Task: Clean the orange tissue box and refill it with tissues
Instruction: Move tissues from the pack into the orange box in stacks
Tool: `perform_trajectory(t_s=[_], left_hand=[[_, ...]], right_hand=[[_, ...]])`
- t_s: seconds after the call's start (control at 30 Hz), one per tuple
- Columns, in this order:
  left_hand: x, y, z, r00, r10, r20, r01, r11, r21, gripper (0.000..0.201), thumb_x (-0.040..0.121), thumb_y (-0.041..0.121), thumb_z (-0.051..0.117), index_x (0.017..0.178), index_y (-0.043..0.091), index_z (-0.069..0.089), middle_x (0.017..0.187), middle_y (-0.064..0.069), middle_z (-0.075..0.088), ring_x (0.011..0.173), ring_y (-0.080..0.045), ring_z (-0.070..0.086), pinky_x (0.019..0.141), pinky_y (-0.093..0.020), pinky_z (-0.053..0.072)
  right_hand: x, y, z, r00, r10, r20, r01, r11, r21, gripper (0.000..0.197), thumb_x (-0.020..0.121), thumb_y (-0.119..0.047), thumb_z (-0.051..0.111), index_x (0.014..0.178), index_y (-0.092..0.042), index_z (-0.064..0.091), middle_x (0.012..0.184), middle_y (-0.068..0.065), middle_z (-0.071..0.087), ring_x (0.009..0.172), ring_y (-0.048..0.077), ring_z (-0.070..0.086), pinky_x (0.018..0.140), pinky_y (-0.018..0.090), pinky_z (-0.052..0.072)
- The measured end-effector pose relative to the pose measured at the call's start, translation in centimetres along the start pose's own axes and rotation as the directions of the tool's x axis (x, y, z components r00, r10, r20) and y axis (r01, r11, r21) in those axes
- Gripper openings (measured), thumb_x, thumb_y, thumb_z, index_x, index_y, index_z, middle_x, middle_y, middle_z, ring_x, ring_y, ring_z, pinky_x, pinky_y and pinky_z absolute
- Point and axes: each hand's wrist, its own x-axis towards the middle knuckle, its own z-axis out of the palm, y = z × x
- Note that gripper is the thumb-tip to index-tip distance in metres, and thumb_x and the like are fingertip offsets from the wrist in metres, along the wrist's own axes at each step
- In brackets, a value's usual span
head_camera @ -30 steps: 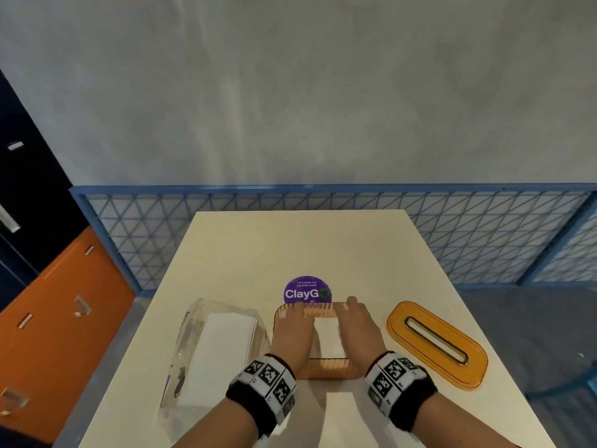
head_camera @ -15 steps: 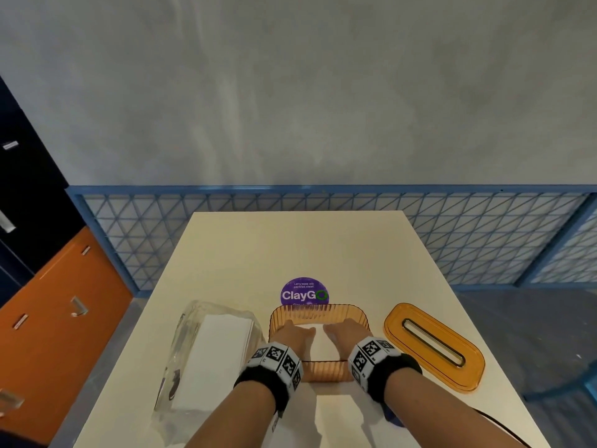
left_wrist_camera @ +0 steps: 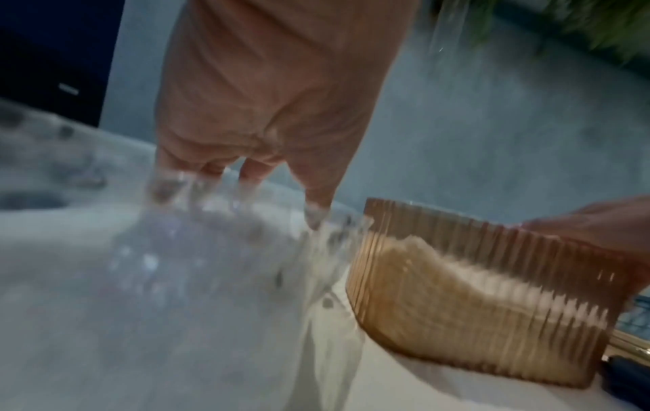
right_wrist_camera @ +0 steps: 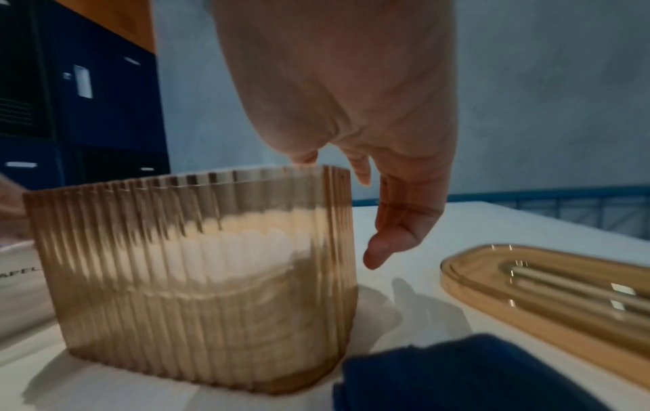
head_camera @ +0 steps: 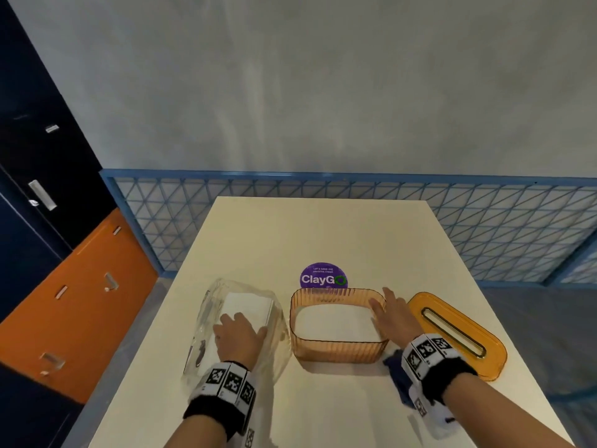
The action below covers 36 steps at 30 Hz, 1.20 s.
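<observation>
We see a cream bench (head_camera: 323, 227) against a grey wall (head_camera: 323, 76), blue mesh railing (head_camera: 484, 215) behind, navy and orange cabinets (head_camera: 80, 302) left. The orange tissue box (head_camera: 337, 349) sits near the front edge, middle, lid off, with white tissues (head_camera: 336, 323) inside. Its orange lid (head_camera: 458, 334) lies toward the right edge. Left hand (head_camera: 237, 337) rests flat on the clear tissue pack (head_camera: 245, 305), grip relaxed. Right hand (head_camera: 392, 313) has straight fingers at the box's right rim, holding nothing. A blue cloth (right_wrist_camera: 474, 372) lies beside the box, and a purple sticker (head_camera: 323, 275) just behind it.
</observation>
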Motion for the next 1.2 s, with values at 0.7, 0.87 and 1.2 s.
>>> perform_trajectory(t_s=[0.7, 0.87, 1.2], left_hand=[[1.4, 0.5, 2.4, 0.995, -0.075, -0.072, 0.077, 0.997, 0.027, 0.05, 0.098, 0.043, 0.032, 0.128, 0.003, 0.044, 0.135, -0.016, 0.039, 0.123, -0.035, 0.039, 0.104, -0.042, 0.033], [1.2, 0.7, 2.3, 0.996, -0.07, -0.064, 0.075, 0.993, 0.095, 0.033, 0.096, 0.015, 0.035, 0.126, 0.005, 0.043, 0.135, -0.016, 0.038, 0.122, -0.035, 0.04, 0.102, -0.038, 0.036], [-1.7, 0.3, -4.0, 0.979, 0.137, -0.154, -0.127, 0.989, 0.069, 0.029, 0.094, 0.0, 0.034, 0.12, 0.003, 0.048, 0.122, -0.013, 0.056, 0.109, -0.027, 0.058, 0.085, -0.032, 0.047]], right_hand=[[-0.6, -0.3, 1.0, 0.999, 0.033, 0.021, -0.033, 0.999, -0.005, 0.05, 0.101, -0.04, 0.023, 0.142, -0.013, 0.014, 0.087, 0.01, 0.055, 0.076, 0.026, 0.055, 0.072, 0.033, 0.044], [-0.7, -0.4, 1.0, 0.999, 0.035, 0.024, -0.035, 0.999, 0.015, 0.049, 0.101, -0.04, 0.024, 0.141, -0.013, 0.015, 0.073, 0.003, 0.053, 0.063, 0.019, 0.052, 0.067, 0.03, 0.043], [0.3, -0.1, 0.7, 0.997, 0.067, 0.04, -0.058, 0.978, -0.201, 0.059, 0.097, -0.049, 0.028, 0.145, -0.016, 0.019, 0.137, 0.017, 0.043, 0.114, 0.032, 0.05, 0.095, 0.041, 0.044]])
